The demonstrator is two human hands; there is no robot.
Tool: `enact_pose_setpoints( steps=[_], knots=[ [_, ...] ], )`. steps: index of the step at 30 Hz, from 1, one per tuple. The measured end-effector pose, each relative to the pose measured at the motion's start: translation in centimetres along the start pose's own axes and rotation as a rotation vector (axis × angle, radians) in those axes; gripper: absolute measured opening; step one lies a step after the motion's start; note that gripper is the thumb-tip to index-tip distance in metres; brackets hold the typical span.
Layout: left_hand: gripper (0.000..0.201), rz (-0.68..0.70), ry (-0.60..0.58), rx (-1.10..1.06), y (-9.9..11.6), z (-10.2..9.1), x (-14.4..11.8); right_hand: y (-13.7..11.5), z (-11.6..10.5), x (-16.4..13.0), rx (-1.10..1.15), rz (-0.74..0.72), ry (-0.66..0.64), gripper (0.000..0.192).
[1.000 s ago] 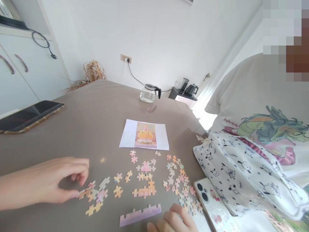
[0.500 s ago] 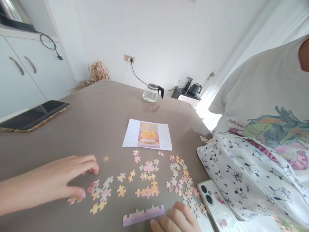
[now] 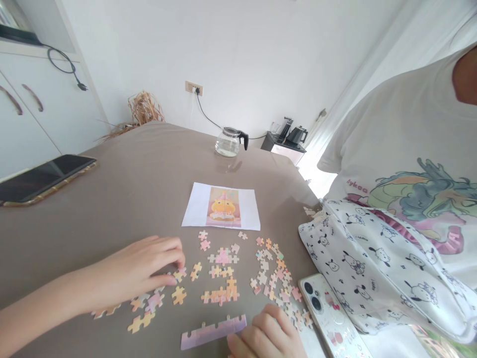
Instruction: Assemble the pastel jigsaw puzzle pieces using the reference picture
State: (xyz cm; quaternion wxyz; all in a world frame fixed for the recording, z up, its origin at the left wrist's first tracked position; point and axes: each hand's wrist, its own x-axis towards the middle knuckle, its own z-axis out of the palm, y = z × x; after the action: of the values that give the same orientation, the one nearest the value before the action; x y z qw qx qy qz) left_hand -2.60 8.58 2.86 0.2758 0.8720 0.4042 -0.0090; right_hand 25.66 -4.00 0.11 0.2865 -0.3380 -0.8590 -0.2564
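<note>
My left hand [image 3: 151,263] is over the left group of puzzle pieces, thumb and fingers apart. Its fingertips are right at a small pink and yellow puzzle piece [image 3: 180,274]; whether they touch it I cannot tell. Under and beside the palm lie pink, grey and yellow pieces [image 3: 154,301]. My right hand [image 3: 269,333] rests curled at the near edge, its inside hidden. Its thumb is beside the right end of a joined purple strip [image 3: 214,332]. Partly joined orange pieces [image 3: 221,295] and a pink joined row [image 3: 222,257] lie in the middle.
A paper with a printed picture [image 3: 242,206] lies beyond the pieces. Many loose pieces [image 3: 274,278] spread at right, beside a phone [image 3: 331,318] and a patterned white bag [image 3: 357,263]. A glass pot [image 3: 227,144] stands farther back; a dark tablet [image 3: 48,174] lies left. Another person sits at right.
My left hand has moved right, from the leftmost pieces to the small pink and yellow one. My right hand stays curled by the purple strip. The view has shifted slightly.
</note>
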Motion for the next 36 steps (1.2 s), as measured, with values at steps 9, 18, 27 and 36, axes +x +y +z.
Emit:
enact_pose_setpoints(
  steps=[9,18,27,36],
  knots=[
    [0.007,-0.031,0.045,-0.019,0.1,0.1,0.0,0.5,-0.2,1.0,0.061,0.037,0.107,0.019],
    [0.009,-0.040,0.068,0.007,0.3,-0.1,0.2,0.5,0.0,0.5,0.037,0.025,0.091,0.019],
    [0.010,-0.048,0.078,0.027,0.2,-0.1,0.2,0.5,-0.2,0.8,0.080,0.065,0.124,0.019],
    [0.006,-0.008,0.081,0.041,0.2,-0.1,0.6,0.6,-0.6,2.1,0.147,0.110,0.167,0.028]
  ],
)
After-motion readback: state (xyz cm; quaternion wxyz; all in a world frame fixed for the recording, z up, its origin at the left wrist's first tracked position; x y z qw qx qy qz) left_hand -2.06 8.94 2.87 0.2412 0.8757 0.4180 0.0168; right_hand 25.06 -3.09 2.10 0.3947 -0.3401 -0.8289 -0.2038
